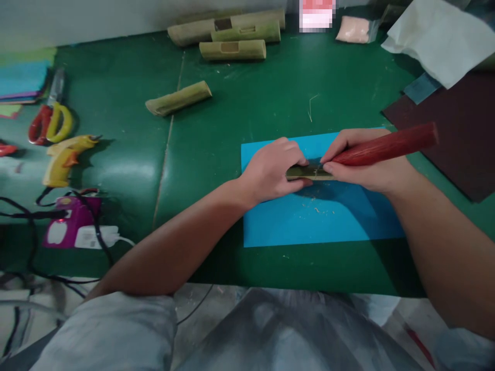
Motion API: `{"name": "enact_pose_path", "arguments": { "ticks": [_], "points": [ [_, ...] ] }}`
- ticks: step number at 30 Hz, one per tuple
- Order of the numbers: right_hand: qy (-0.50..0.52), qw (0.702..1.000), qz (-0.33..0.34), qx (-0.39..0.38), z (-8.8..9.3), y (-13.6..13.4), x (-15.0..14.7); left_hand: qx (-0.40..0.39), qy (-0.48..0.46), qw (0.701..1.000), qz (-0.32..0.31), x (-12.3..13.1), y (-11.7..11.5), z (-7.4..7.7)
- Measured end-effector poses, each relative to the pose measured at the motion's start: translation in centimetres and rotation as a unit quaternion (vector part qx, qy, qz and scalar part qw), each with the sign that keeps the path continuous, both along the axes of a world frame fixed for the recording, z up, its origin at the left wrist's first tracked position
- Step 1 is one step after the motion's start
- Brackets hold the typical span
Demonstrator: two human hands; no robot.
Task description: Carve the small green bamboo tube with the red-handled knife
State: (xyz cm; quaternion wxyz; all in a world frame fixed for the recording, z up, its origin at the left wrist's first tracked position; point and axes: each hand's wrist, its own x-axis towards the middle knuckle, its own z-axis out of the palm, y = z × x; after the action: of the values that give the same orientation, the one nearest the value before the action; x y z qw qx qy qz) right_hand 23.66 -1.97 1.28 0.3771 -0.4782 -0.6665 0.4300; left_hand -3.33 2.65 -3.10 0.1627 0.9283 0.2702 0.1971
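Observation:
My left hand (273, 170) is closed round a short bamboo piece (305, 173), pressing it against a blue sheet (270, 226). In my right hand (367, 165) is a carving knife with a thick red wooden handle (386, 146), gripped like a pen. Its tip meets the bamboo; my fingers hide most of the blade. Small shavings (317, 210) are scattered over the blue sheet just below the bamboo.
Cut bamboo tubes (234, 50) with notches lie at the back, and another tube (178, 99) nearer. On the left are scissors (54, 113), a yellow glue gun (67, 159) and a purple power strip (73, 219) with cables. Dark sheets (456, 129) and white paper (441, 41) lie right.

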Motion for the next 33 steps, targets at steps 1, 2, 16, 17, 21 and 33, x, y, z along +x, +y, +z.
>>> {"name": "enact_pose_path", "arguments": {
  "ticks": [1, 2, 16, 17, 21, 33],
  "points": [
    [-0.002, 1.000, -0.004, 0.007, 0.03, 0.02, -0.09, -0.001, -0.002, 1.000, 0.001, -0.01, -0.01, -0.02],
    [-0.003, 1.000, -0.008, 0.013, 0.06, 0.04, -0.17, 0.000, -0.004, 1.000, 0.002, -0.02, -0.02, -0.04],
    [-0.006, 0.998, -0.048, 0.037, -0.13, 0.11, 0.42, 0.003, -0.009, 1.000, -0.005, -0.21, 0.16, 0.06],
    [-0.008, 0.998, -0.052, 0.039, -0.13, 0.14, 0.46, 0.006, -0.012, 1.000, -0.007, -0.20, 0.16, 0.04],
    [0.004, 0.997, -0.050, 0.059, -0.45, 0.29, 0.47, 0.011, -0.015, 1.000, -0.011, -0.14, 0.14, -0.06],
    [0.031, 0.999, 0.000, 0.010, -0.04, -0.14, 0.27, 0.011, -0.016, 1.000, -0.014, -0.34, 0.19, -0.26]
  ]
}}
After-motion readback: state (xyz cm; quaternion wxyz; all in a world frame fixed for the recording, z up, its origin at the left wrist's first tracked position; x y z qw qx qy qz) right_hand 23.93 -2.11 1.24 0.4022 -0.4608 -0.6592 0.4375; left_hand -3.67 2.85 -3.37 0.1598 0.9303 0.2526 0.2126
